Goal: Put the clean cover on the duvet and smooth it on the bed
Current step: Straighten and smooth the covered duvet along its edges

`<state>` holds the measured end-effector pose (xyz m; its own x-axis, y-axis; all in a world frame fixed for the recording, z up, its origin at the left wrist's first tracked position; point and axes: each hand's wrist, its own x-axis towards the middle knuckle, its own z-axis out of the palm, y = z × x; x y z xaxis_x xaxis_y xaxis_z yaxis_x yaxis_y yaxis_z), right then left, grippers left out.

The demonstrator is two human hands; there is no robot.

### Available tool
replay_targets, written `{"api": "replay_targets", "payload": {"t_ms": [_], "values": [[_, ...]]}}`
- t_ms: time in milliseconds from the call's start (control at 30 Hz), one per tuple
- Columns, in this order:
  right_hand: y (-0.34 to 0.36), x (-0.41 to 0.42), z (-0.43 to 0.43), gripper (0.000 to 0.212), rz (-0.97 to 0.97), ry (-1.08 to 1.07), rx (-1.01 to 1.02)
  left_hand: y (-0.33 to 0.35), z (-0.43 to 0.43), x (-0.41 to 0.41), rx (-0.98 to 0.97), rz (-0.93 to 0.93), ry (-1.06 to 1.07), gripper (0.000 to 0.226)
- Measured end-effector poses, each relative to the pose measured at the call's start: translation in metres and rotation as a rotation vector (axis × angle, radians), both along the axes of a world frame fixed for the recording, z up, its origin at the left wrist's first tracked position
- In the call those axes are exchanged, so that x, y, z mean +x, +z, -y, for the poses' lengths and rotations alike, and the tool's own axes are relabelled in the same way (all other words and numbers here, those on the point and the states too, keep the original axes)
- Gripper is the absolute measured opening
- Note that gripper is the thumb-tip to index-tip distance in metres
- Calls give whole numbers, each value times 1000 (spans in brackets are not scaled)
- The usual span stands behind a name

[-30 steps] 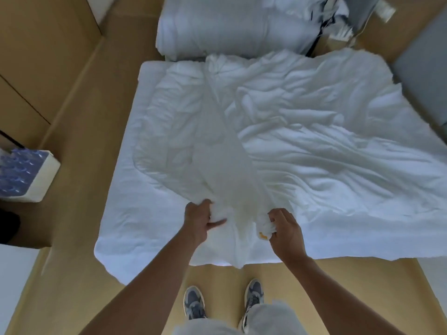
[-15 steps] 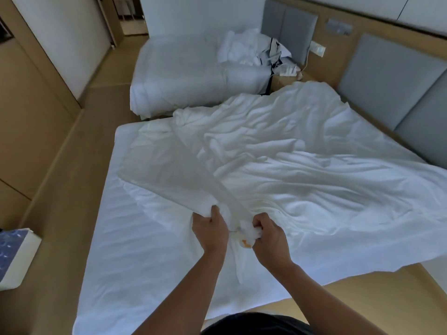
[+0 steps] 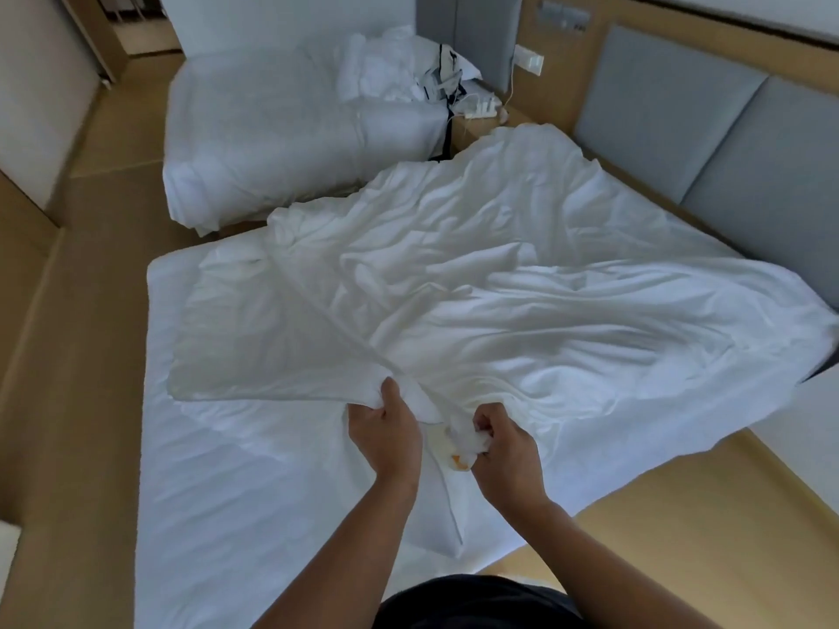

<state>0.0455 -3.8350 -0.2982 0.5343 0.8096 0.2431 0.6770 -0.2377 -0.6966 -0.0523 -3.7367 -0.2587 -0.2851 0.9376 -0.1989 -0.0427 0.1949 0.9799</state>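
Note:
A crumpled white duvet cover lies spread over the near bed, hanging off its right edge. A flatter, off-white duvet shows at the left, partly under the cover. My left hand grips a bunched fold of white fabric at the bed's near side. My right hand pinches a wadded corner of fabric with a small orange tag just below it. The two hands are close together, a strip of fabric stretched between them.
A second bed with a folded white duvet and piled linen stands at the back. Between the beds is a nightstand with cables. Grey padded headboard panels line the right wall. Wooden floor runs along the left.
My view has lifted from the floor toward the headboard. Both hands have come closer together and raised the bunched fabric corner a little above the bed.

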Motion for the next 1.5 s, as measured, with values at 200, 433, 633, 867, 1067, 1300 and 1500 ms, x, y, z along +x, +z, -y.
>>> {"api": "replay_targets", "payload": {"t_ms": [200, 433, 633, 867, 1067, 1300, 1500], "values": [[4, -18, -18, 51, 31, -100, 62, -1, -20, -9, 64, -31, -160, 16], [2, -43, -26, 41, 54, -163, 62, -4, -38, -19, 95, -33, -254, 7], [-2, -54, -28, 34, 57, -195, 54, -5, -36, -27, 77, -46, -349, 23], [-5, -61, -26, 31, 169, -296, 59, -11, -36, -36, 106, -84, -406, 16], [1, -68, -22, 48, -134, -573, -14, -19, -28, -40, 129, -140, -438, 14], [9, -74, -14, 21, -597, -484, 77, -20, -21, -43, 146, -176, -450, 24], [11, -76, -17, 41, -724, -283, 31, -18, -20, -45, 78, -147, -424, 22]]}}
